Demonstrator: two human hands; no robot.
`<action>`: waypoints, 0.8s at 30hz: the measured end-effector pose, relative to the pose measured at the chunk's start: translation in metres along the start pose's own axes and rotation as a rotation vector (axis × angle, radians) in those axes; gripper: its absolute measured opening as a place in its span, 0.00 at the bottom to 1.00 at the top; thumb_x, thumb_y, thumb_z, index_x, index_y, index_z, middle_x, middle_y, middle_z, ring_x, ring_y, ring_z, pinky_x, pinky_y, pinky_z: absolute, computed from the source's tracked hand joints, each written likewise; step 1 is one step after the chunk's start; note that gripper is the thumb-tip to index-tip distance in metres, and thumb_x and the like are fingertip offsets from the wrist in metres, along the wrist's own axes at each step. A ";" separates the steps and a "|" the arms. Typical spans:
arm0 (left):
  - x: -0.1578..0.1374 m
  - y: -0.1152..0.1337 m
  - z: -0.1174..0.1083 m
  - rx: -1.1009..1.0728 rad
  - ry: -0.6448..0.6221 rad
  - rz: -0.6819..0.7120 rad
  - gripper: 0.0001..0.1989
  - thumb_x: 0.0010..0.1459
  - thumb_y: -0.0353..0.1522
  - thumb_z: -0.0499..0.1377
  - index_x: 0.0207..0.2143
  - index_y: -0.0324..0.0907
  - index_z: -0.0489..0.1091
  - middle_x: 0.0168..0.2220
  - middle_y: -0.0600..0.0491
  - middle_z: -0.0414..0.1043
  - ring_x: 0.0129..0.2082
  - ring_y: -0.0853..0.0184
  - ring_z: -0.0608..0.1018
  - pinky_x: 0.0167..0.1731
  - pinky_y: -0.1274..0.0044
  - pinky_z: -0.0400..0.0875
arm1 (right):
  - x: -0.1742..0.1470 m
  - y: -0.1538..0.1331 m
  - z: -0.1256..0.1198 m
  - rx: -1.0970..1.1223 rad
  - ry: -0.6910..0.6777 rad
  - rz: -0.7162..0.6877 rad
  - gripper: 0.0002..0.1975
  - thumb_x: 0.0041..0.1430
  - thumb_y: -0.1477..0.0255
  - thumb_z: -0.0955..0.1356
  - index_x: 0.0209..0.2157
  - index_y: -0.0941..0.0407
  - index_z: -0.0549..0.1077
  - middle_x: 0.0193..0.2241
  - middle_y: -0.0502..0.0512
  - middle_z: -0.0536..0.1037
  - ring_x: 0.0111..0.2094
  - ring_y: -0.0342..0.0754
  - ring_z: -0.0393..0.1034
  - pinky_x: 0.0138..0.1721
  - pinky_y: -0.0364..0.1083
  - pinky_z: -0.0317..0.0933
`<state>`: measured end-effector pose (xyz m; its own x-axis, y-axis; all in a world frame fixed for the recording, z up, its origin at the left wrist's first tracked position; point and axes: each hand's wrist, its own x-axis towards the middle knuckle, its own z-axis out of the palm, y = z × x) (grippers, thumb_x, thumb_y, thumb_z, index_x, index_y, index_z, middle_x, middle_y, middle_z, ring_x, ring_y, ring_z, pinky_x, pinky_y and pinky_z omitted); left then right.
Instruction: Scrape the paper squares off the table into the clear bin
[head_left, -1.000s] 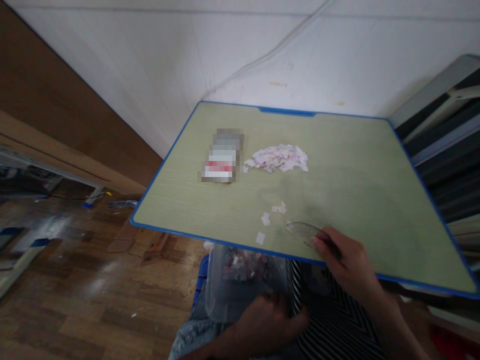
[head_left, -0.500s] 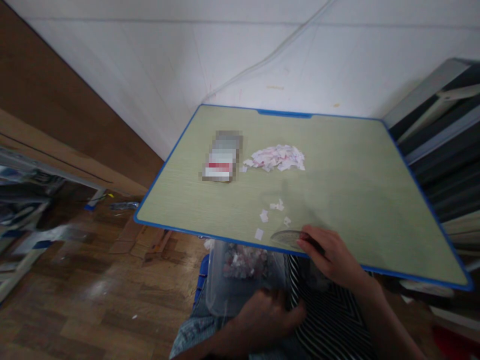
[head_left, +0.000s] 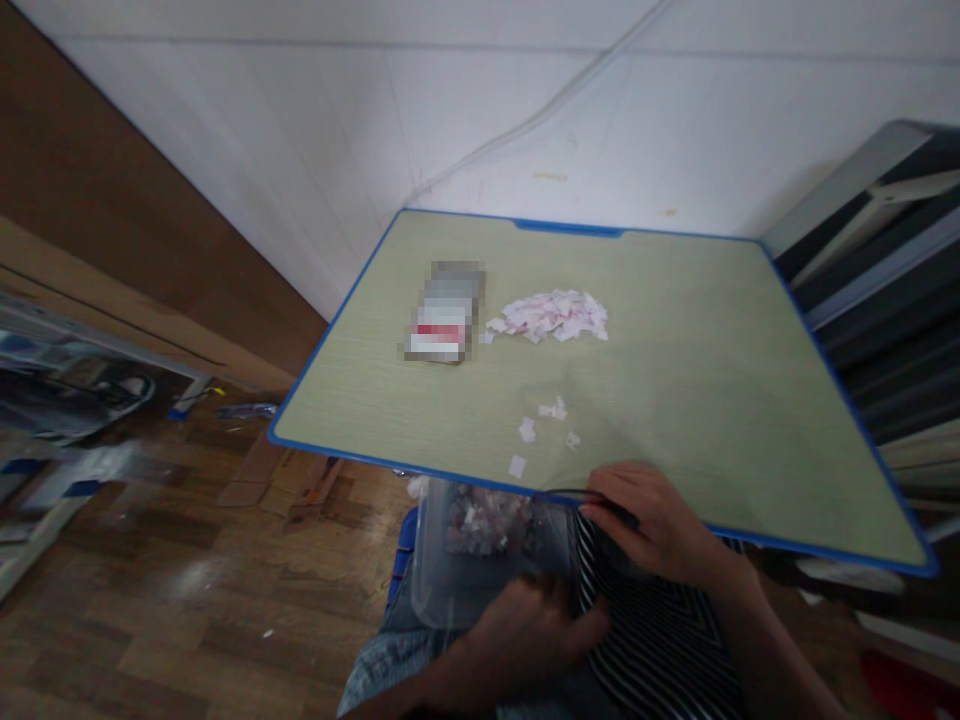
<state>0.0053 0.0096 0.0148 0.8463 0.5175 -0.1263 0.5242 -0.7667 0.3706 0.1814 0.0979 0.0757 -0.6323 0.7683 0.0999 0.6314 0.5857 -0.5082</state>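
Observation:
My right hand (head_left: 645, 515) is closed round the dark handle of a thin, round-ended tool (head_left: 559, 494) at the front edge of the folding table (head_left: 712, 380). The tool's dark rim is seen nearly edge-on, and its kind is unclear. Below it on my lap stands a clear plastic container (head_left: 435, 590) with small whitish and pinkish bits (head_left: 487, 520) inside. My left hand (head_left: 525, 625), dim and blurred, has curled fingers at the container's near right side; what they hold, if anything, is hidden. Loose paper scraps (head_left: 527, 430) lie near the front edge, behind them a heap of torn paper (head_left: 556, 315).
A pixelated flat object (head_left: 442, 315) lies left of the heap. White wall (head_left: 480, 110) rises behind the table. On the left are a brown panel (head_left: 150, 230) and flattened cardboard (head_left: 255, 480) on the wooden floor. Dark slatted items (head_left: 885, 290) lean on the right.
My right hand has drawn the tool slightly down and left, from above the tabletop to its front edge, over the container's right side. My left hand barely differs.

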 end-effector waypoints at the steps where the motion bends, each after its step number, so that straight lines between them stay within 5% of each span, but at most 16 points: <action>1: 0.000 0.000 0.001 0.001 0.003 0.002 0.15 0.65 0.29 0.54 0.52 0.39 0.56 0.31 0.51 0.73 0.28 0.62 0.77 0.23 0.76 0.72 | 0.000 0.000 0.001 0.007 0.015 0.000 0.11 0.63 0.71 0.60 0.26 0.56 0.67 0.22 0.53 0.72 0.25 0.46 0.67 0.29 0.45 0.58; 7: 0.000 0.001 0.005 0.014 0.015 -0.004 0.14 0.64 0.30 0.54 0.51 0.40 0.57 0.31 0.52 0.72 0.28 0.62 0.77 0.22 0.76 0.72 | 0.012 -0.003 0.014 0.001 0.297 0.074 0.11 0.63 0.72 0.60 0.26 0.56 0.65 0.21 0.51 0.73 0.23 0.44 0.67 0.27 0.42 0.59; 19: 0.000 -0.001 0.000 0.002 0.029 0.014 0.16 0.65 0.28 0.54 0.53 0.39 0.56 0.31 0.52 0.73 0.27 0.62 0.77 0.21 0.75 0.72 | 0.012 0.002 0.000 -0.112 0.326 0.193 0.11 0.61 0.72 0.61 0.24 0.56 0.62 0.17 0.50 0.70 0.19 0.44 0.65 0.23 0.42 0.56; 24: 0.000 0.000 0.001 0.023 0.026 0.023 0.15 0.65 0.28 0.54 0.52 0.38 0.56 0.30 0.52 0.73 0.26 0.62 0.77 0.20 0.75 0.72 | 0.043 -0.007 -0.009 -0.074 0.303 0.091 0.11 0.62 0.73 0.61 0.25 0.56 0.64 0.20 0.50 0.70 0.22 0.43 0.65 0.26 0.42 0.56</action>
<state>0.0052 0.0092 0.0140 0.8558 0.5087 -0.0938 0.5065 -0.7872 0.3519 0.1537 0.1295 0.0909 -0.4167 0.8537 0.3124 0.7173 0.5199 -0.4639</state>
